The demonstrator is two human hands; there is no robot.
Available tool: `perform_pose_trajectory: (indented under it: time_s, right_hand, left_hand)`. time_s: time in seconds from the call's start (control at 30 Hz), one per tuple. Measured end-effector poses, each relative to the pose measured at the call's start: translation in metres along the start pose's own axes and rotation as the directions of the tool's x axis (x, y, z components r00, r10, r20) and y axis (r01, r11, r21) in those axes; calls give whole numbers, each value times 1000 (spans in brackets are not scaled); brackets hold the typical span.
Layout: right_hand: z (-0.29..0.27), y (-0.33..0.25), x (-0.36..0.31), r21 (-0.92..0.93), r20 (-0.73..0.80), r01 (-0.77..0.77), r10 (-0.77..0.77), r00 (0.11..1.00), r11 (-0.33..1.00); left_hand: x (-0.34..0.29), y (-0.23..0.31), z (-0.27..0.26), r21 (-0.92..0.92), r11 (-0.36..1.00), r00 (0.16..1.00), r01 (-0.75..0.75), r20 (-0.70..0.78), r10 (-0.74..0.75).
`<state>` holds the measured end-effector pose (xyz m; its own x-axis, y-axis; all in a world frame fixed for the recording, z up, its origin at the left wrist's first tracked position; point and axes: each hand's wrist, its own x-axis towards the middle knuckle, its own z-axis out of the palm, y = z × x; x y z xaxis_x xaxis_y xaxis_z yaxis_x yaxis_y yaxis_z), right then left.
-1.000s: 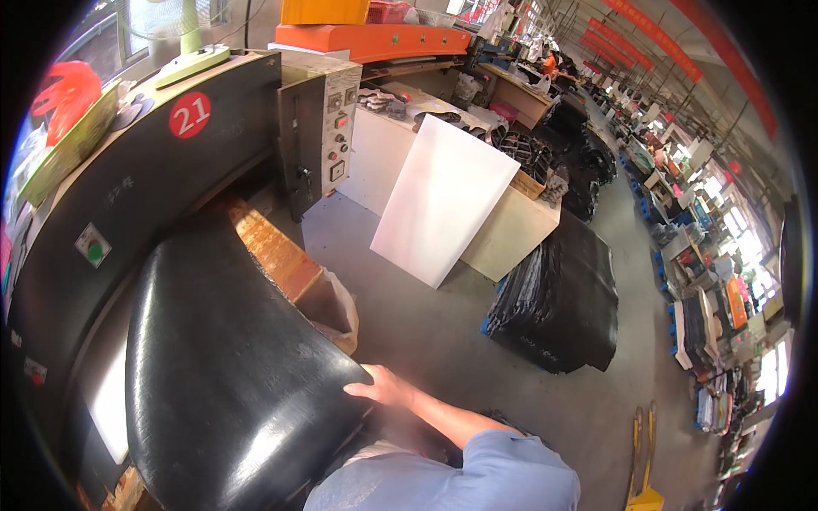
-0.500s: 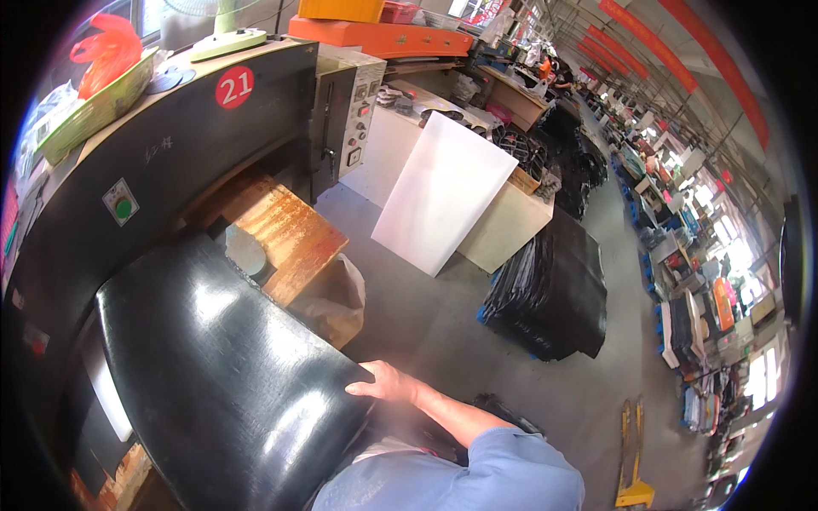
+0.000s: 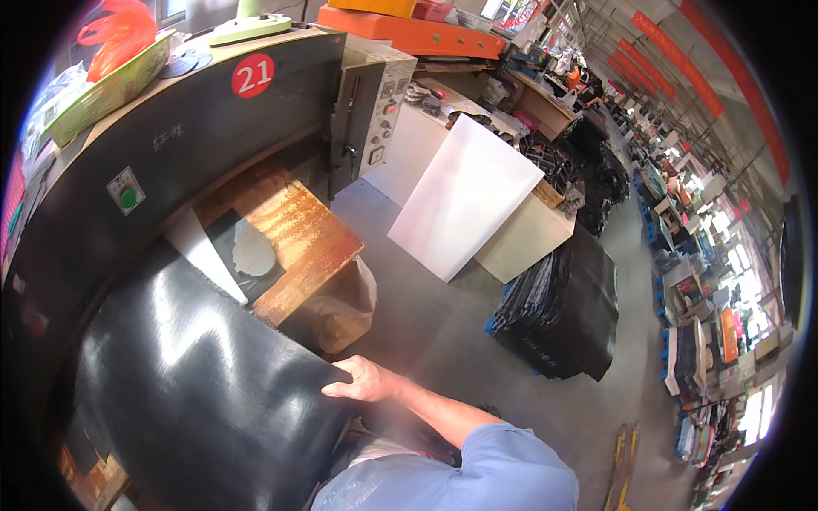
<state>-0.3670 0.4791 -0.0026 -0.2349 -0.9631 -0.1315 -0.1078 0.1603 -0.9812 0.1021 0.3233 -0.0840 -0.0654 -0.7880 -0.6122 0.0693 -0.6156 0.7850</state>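
Observation:
A large glossy black sheet (image 3: 200,366), apparently rubber, spreads bent across the lower left, in front of the dark machine. My right hand (image 3: 366,379) is closed on its right edge, thumb on top and fingers out of sight beneath. Beyond the sheet's far edge, a white board (image 3: 204,255) shows beside a roundish grey piece (image 3: 253,249) on a dark surface. A worn wooden block (image 3: 302,230) borders them on the right. My left hand is not in view.
The dark machine front (image 3: 196,140) carries a green button (image 3: 128,198); a control panel (image 3: 383,119) is at its right. A white panel (image 3: 469,196) leans near a stack of black sheets (image 3: 562,311) on the floor. Yellow bars (image 3: 622,468) lie lower right.
The black sheet has shifted left and down with my right hand, uncovering the white board and more of the grey piece. The whole view has also swung slightly.

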Motion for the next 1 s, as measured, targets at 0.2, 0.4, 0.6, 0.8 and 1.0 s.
perform_pose_trajectory:
  time_s: [0.2, 0.4, 0.6, 0.8, 1.0]
  right_hand:
    - [-20, 6, 8, -148, 62, 77, -69, 996, 986]
    - [-25, 47, -4, -33, -186, -246, 236, 954, 969]
    - [-17, 43, 20, 182, -297, -115, 166, 940, 977]
    - [-3, 5, 100, -53, -382, -50, 26, 924, 997]
    - [4, -67, 375, -466, -553, 69, -351, 756, 882]
  left_hand:
    - [-9, -5, -6, -18, 1000, 999, -3, -36, 2]
    - [-49, 4, -66, -118, 990, 995, -77, -69, 69]
    - [-33, 47, -72, -87, 961, 957, -261, 109, 270]
    - [44, 151, -59, 93, 951, 945, -295, 175, 276]
    - [250, 338, 33, 688, 470, 621, -553, -36, 783]
